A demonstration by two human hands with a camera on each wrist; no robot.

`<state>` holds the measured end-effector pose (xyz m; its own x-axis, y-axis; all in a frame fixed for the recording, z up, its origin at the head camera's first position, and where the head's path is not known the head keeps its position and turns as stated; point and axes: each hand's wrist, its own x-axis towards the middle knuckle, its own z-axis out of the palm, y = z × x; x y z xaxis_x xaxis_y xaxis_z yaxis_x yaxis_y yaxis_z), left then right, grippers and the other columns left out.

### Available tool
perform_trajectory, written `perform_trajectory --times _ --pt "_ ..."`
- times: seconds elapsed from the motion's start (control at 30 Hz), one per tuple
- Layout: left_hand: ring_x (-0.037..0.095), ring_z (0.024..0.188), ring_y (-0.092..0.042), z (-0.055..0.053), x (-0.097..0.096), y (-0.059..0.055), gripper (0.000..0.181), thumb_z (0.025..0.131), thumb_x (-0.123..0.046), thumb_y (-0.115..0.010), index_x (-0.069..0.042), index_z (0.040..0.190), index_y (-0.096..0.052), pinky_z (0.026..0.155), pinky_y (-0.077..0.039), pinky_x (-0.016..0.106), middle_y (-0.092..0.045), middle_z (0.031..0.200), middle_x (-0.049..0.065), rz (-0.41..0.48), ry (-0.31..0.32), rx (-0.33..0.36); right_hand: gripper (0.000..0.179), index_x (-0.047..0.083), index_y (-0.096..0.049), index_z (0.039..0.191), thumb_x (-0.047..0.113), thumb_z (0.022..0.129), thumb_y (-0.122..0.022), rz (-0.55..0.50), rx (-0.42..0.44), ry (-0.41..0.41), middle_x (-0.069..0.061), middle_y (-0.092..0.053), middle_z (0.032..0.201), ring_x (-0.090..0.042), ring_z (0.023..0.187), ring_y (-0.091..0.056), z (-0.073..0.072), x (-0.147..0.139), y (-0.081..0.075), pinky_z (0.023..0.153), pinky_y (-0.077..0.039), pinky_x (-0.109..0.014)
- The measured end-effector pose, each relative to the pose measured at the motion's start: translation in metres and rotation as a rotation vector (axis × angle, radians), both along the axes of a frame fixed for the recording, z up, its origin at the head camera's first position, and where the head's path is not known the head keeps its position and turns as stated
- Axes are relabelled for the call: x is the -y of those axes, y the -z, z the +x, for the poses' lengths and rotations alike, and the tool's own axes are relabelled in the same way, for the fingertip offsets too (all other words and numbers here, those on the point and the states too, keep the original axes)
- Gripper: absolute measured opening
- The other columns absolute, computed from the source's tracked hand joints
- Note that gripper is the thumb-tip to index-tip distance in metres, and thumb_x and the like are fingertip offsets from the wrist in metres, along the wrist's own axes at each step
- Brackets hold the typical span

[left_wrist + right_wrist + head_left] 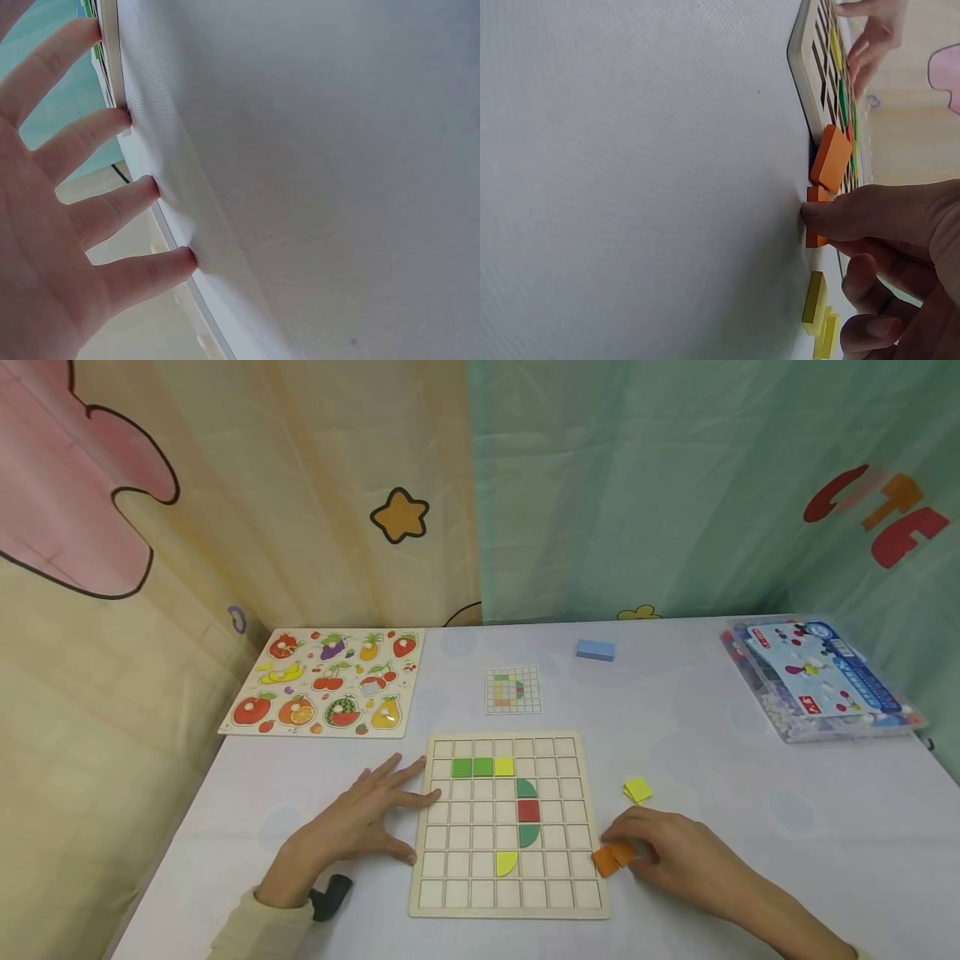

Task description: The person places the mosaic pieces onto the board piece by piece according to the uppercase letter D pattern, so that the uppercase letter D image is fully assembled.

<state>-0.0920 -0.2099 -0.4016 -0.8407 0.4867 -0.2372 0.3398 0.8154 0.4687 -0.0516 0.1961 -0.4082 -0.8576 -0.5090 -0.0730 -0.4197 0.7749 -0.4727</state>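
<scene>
A wooden grid board [457, 893] lies in the middle of the table, with several green, yellow and red tiles in its squares. Along its left edge my left hand [367, 814] rests with fingers spread; in the left wrist view some fingertips [120, 118] meet the board's side. My right hand [678, 860] is at the board's right edge, pinching an orange tile [814, 234] between thumb and fingers. Another orange tile [831, 159] leans against the board's edge, tilted. Two yellow tiles [638, 791] lie overlapped on the table just beyond the right hand.
Behind the board lies a small pattern card [513, 690]. A blue block [596, 650] sits farther back. At left is a fruit puzzle board [322, 683]; at right, a clear plastic case [825, 677]. Near the left wrist is a dark object [331, 897]. Curtains [600, 493] hang behind.
</scene>
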Motion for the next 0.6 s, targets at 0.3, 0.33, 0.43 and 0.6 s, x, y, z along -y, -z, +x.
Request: perform_trajectory --times 0.3,0.33,0.43,0.6 --pt "0.043 0.147 -0.014 -0.0001 0.0000 -0.0001 0.082 0.058 -0.038 -0.092 -0.024 0.133 -0.063 0.112 -0.012 0.069 -0.031 0.159 0.008 0.003 0.008 -0.004 0.029 0.024 -0.075 0.099 0.015 0.074 -0.085 -0.013 -0.031 0.029 0.019 -0.064 0.097 0.002 0.074 -0.051 -0.0002 -0.0097 -0.0001 0.061 -0.048 -0.022" --pt "0.043 0.147 -0.014 0.0001 -0.0001 -0.0002 0.082 0.058 -0.038 -0.092 -0.024 0.133 -0.063 0.112 -0.012 0.069 -0.031 0.159 0.008 0.002 0.007 -0.003 0.028 0.024 -0.074 0.100 0.015 0.075 -0.084 -0.024 -0.025 0.031 0.018 -0.065 0.097 0.003 0.071 -0.048 -0.0004 -0.0100 -0.0007 0.059 -0.046 -0.021" --pt "0.043 0.147 -0.013 0.0002 0.0001 -0.0007 0.081 0.058 -0.038 -0.092 -0.024 0.133 -0.063 0.112 -0.012 0.069 -0.030 0.159 0.008 0.001 0.005 -0.002 0.026 0.024 -0.074 0.099 0.016 0.076 -0.083 -0.050 -0.031 0.033 0.018 -0.065 0.096 0.003 0.065 -0.044 -0.0010 -0.0090 -0.0033 0.055 -0.041 -0.019" --pt "0.044 0.147 -0.014 -0.0005 0.0002 -0.0004 0.082 0.057 -0.038 -0.092 -0.024 0.132 -0.064 0.111 -0.012 0.070 -0.031 0.159 0.009 0.004 0.008 -0.004 0.027 0.027 -0.073 0.097 0.018 0.075 -0.085 -0.081 -0.051 0.022 0.021 -0.066 0.095 0.001 0.073 -0.052 -0.0031 -0.0005 -0.0083 0.057 -0.044 -0.019"
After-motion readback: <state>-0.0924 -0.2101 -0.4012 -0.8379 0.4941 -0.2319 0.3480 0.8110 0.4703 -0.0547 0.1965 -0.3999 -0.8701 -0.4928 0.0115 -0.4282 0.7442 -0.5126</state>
